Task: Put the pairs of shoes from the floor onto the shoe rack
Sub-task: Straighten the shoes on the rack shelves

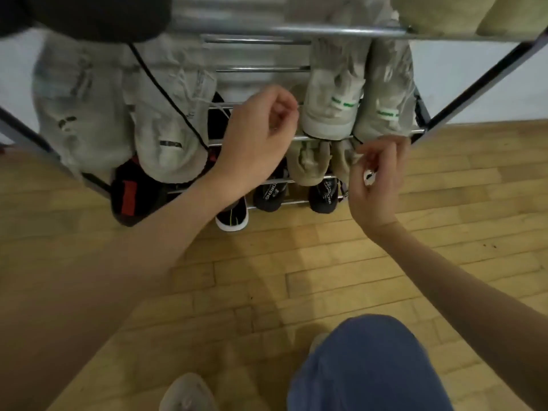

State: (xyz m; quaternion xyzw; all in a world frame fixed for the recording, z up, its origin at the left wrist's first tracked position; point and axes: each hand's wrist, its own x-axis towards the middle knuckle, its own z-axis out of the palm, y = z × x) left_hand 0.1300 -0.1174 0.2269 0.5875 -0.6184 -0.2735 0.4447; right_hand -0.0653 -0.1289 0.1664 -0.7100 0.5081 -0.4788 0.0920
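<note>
The left hand (255, 143) is up in front of the shoe rack (296, 32). Its fingers are curled in loosely, and I cannot tell if it holds a thin white shoelace or nothing. The right hand (375, 185) is lower, by the rack's right side. Its fingers are bent too, with the thumb and first finger close together. It seems to hold nothing. Both arms are bare.

Just behind the left hand sit 2 pale shoes with green writing (335, 102) on a middle shelf, heels toward us. Under them is a tan pair (310, 164), and under those 2 black shoes with white letters (268, 197). To the left are 2 big gray shoes (166, 137), side by side, with a black cord (166, 93) across them. Below them is a black shoe with a red patch (130, 197). A black shoe with a white sole (232, 219) pokes out at the bottom, next to the floor.

The floor (296, 277) is light wood boards. The wall (474, 84) behind is white. A knee in blue pants (370, 366) and a gray shoe on a foot (186, 393) are near us.
</note>
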